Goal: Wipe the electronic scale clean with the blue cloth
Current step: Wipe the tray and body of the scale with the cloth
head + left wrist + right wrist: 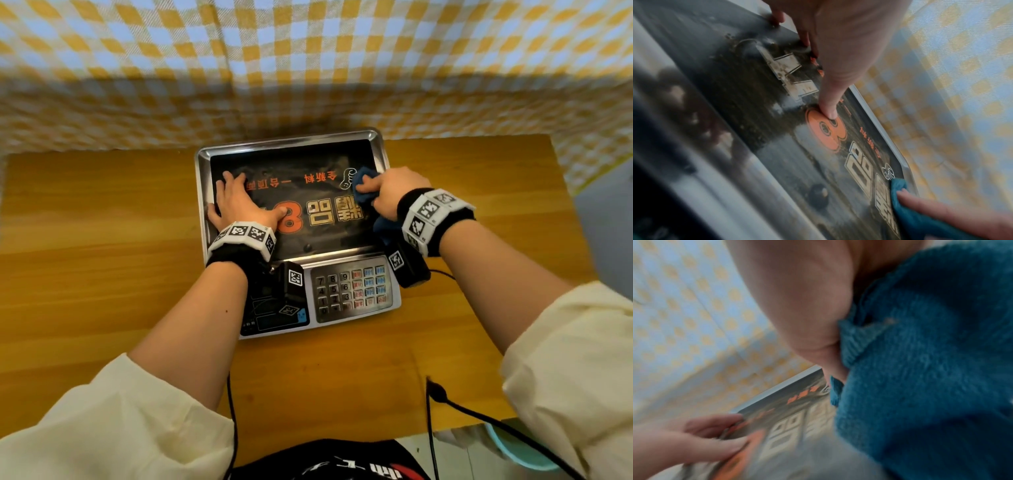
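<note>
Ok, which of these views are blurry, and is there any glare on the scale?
Head view: mostly sharp, edges bowed by the wide lens, scale pan rim shiny. Left wrist view: foreground out of focus, pale reflections on the pan. Right wrist view: blurred throughout, blue cloth and right hand filling the frame.

The scale's tray (pixel 378 150) bears an orange "8" by the left hand's (pixel 239 202) thumb; its keypad (pixel 351 289) shows digits 0–9.
</note>
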